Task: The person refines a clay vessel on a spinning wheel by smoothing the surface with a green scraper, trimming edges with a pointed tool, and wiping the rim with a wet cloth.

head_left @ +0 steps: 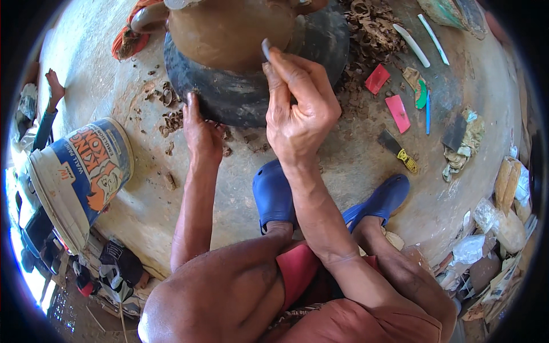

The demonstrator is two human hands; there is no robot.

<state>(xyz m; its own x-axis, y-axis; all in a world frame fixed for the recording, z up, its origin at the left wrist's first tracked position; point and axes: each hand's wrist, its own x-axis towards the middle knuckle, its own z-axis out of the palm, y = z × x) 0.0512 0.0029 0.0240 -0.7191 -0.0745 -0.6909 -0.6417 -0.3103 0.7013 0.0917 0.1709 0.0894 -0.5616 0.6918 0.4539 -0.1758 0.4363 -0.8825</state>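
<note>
A large brown clay pot (229,37) stands on a round black turntable (231,100) at the top of the view, its upper part cut off by the edge. My right hand (300,108) is closed in a pinch on a small thin grey scraping tool (266,49), whose tip sticks out beside the pot's lower wall. Most of that tool is hidden by my fingers. On the near left, my left hand (203,137) grips the turntable's rim, one finger laid up against it and the others curled.
Clay shavings (374,34) pile up right of the turntable. Further right lie white strips (412,46), red plastic pieces (397,113), a blue stick (428,113), a yellow-handled scraper (398,151) and a crumpled cloth (464,143). A paint bucket (86,177) stands left; my blue clogs (274,191) are below.
</note>
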